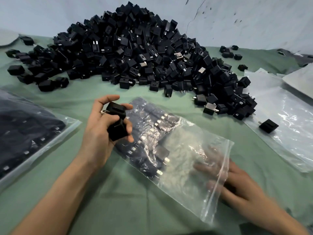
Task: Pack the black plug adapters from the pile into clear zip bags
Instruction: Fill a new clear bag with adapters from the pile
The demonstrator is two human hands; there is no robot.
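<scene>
While gripping two plug adapters (116, 130) in the left hand (100, 128), must carry rightward along the zip bag (184, 160) to its mouth, propped by the spread right hand (242, 184).

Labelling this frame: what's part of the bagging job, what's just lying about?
Job: left hand gripping adapters; right hand reaching into part-filled zip bag; pile.
Lying about: filled bag, left; spare bags, right; lone adapter on them; green cloth.

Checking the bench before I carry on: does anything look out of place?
One black adapter lies alone on the empty clear bags at the right, apart from the pile.
</scene>
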